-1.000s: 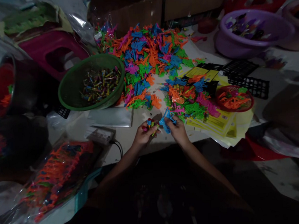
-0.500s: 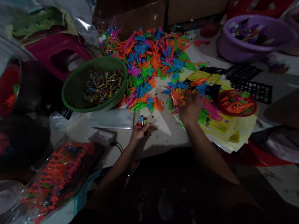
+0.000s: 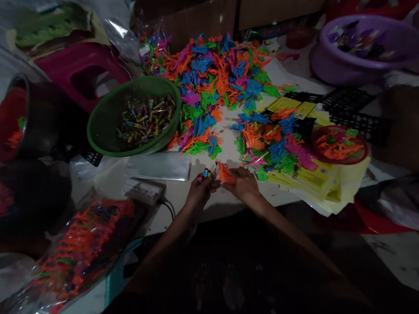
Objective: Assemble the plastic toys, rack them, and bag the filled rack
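Note:
Several small printed tubes [image 3: 205, 173] stick up from my left hand [image 3: 199, 189], whose fingers are closed around them. Beside it, my right hand [image 3: 244, 184] pinches an orange plastic piece [image 3: 225, 173], with the two hands nearly touching above the table's front part. Behind them lies a large pile of orange, blue, green and pink plastic pieces [image 3: 222, 76]. A smaller mixed heap [image 3: 279, 146] spreads just right of my right hand, with some tubes among it.
A green basin [image 3: 95, 139] of small tubes stands at the left, a purple basin [image 3: 348, 70] at the back right. A red basket [image 3: 365, 151] rests on yellow sheets [image 3: 304, 185]. Another person's arm [image 3: 406, 123] reaches in at right; a filled plastic bag [image 3: 81, 248] lies front left.
My right hand has come from the smaller heap toward my left hand, now with an orange piece. My left hand still holds the tubes. Another person's hand has appeared at right.

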The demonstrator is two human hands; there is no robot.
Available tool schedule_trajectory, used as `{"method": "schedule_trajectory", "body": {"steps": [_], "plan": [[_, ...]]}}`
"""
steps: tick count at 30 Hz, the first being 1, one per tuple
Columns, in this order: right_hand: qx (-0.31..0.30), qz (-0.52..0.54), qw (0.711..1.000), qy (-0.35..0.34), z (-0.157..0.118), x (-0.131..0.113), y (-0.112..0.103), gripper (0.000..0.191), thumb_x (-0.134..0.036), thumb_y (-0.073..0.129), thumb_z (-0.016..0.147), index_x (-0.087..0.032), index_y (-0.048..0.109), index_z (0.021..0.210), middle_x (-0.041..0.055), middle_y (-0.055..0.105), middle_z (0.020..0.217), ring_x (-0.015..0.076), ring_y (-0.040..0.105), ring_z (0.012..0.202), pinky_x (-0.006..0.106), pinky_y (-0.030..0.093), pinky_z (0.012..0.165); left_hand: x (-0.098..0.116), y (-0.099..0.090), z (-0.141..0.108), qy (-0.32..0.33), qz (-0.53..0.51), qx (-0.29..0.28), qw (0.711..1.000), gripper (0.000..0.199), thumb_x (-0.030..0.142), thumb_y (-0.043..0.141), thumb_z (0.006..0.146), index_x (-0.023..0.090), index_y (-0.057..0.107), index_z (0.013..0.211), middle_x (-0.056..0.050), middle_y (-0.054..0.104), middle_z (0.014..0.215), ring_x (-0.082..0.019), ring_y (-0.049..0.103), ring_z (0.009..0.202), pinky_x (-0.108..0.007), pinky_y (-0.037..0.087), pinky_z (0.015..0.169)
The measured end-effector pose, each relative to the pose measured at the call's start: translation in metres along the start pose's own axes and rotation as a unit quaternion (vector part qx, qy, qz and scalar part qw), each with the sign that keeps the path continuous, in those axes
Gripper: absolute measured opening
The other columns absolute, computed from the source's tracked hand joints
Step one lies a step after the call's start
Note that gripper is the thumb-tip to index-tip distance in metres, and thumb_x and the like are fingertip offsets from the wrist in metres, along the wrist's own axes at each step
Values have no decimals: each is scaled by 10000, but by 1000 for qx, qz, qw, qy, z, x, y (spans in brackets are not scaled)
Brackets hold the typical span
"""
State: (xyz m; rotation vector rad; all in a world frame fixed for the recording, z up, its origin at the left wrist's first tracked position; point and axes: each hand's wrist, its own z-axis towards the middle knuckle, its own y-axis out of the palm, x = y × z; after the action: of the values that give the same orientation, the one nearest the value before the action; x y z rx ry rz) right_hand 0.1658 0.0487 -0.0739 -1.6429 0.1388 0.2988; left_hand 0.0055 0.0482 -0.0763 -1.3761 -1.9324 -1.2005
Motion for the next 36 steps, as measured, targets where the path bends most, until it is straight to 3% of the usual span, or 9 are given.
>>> {"method": "schedule_trajectory", "body": {"steps": [5, 10, 12, 16, 19, 23, 28, 32, 36], "plan": [[36, 59, 994, 85, 7, -3, 6, 473, -489, 566, 729, -129, 574, 1036, 145, 555, 1111, 253, 497, 1016, 334, 374, 839, -13, 11, 5, -5, 0, -9, 1000, 423, 311, 726, 557, 147, 513, 884, -3, 607, 704, -116, 590, 527, -185, 379, 437], [11, 206, 975, 77, 17, -7, 11, 229, -397, 592, 701, -187, 535, 631, 44, 590, 723, 174, 547, 742, 275, 402, 673, -9, -1, -3, 40, -23, 7, 999, 357, 306, 709, 605, 153, 524, 869, -10, 607, 747, -105, 591, 552, -154, 305, 391], [53, 337, 935, 97, 14, -8, 12, 229, -390, 559, 712, -199, 472, 620, -4, 541, 629, 138, 520, 620, 256, 394, 589, -6, -6, -9, 37, -23, 10, 999, 361, 314, 708, 610, 151, 539, 885, -17, 608, 764, -107, 593, 562, -152, 295, 383], [152, 591, 785, 108, 5, -15, -1, 253, -422, 559, 702, -213, 422, 741, -35, 539, 662, 114, 528, 603, 236, 423, 554, 1, 1, -21, 23, 17, -29, 999, 361, 322, 693, 640, 145, 571, 929, -39, 624, 836, -58, 533, 506, -153, 313, 384], [170, 647, 738, 89, 0, -21, -19, 293, -386, 603, 684, -219, 430, 852, -30, 568, 715, 113, 555, 637, 237, 456, 577, 5, 16, -26, 46, 36, -73, 996, 329, 324, 694, 641, 133, 589, 888, -14, 600, 699, -60, 510, 503, -151, 320, 388], [202, 629, 747, 76, -6, -20, -35, 286, -352, 608, 700, -222, 440, 891, -24, 585, 743, 110, 566, 640, 236, 466, 587, 11, 29, -28, 48, 57, -81, 994, 357, 315, 727, 593, 131, 607, 875, 15, 556, 601, -67, 500, 490, -150, 312, 370], [226, 588, 774, 60, -9, -16, -36, 260, -323, 596, 721, -218, 453, 911, -15, 585, 763, 116, 572, 671, 244, 470, 615, 13, 30, -32, 75, 75, -67, 992, 398, 333, 734, 576, 129, 631, 902, 25, 535, 541, -70, 490, 471, -153, 329, 364], [277, 542, 792, 54, -11, -25, -26, 236, -315, 558, 755, -208, 457, 938, 19, 584, 854, 130, 576, 763, 263, 470, 684, 10, 32, -36, 151, 138, -27, 978, 393, 359, 723, 577, 136, 651, 892, -39, 625, 758, -78, 530, 479, -172, 371, 357], [329, 494, 802, 64, -5, -25, -16, 238, -332, 507, 790, -197, 452, 978, 46, 578, 916, 144, 567, 834, 281, 458, 737, 2, 38, -35, 168, 184, -28, 968, 419, 395, 677, 624, 154, 639, 965, -83, 631, 957, -112, 595, 549, -181, 400, 360]]}}
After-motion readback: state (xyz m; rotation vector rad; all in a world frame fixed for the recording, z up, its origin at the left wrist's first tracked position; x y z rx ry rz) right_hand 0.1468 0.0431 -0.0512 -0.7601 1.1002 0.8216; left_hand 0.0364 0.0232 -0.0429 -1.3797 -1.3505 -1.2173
